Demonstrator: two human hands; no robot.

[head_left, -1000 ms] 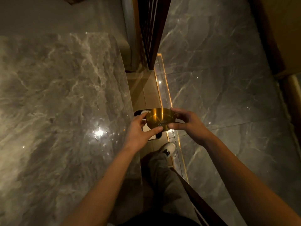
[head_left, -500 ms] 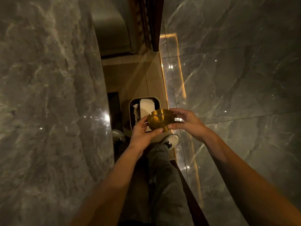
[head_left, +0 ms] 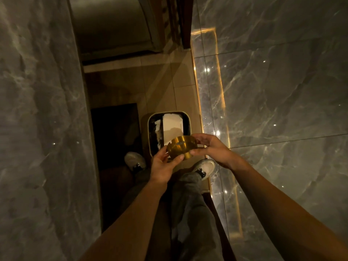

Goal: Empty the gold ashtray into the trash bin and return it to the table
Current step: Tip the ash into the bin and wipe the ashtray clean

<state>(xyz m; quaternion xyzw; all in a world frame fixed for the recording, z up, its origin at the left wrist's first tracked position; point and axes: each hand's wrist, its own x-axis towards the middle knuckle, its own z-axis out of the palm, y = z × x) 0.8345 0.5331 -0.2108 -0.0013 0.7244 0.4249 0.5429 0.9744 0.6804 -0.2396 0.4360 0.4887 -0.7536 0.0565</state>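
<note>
The gold ashtray [head_left: 182,148] is off the table [head_left: 37,129] and is held above the near edge of the open trash bin [head_left: 150,132], with the left hand [head_left: 163,166] grasping its near left side and the right hand [head_left: 212,150] grasping its right rim. It is almost level, and a small dark piece [head_left: 180,142] lies inside, so I judge that the emptying is not yet done. What is left is to tip it over the bin, which already holds some pale rubbish [head_left: 172,129], and then to bring the ashtray back to the table on the left.
</note>
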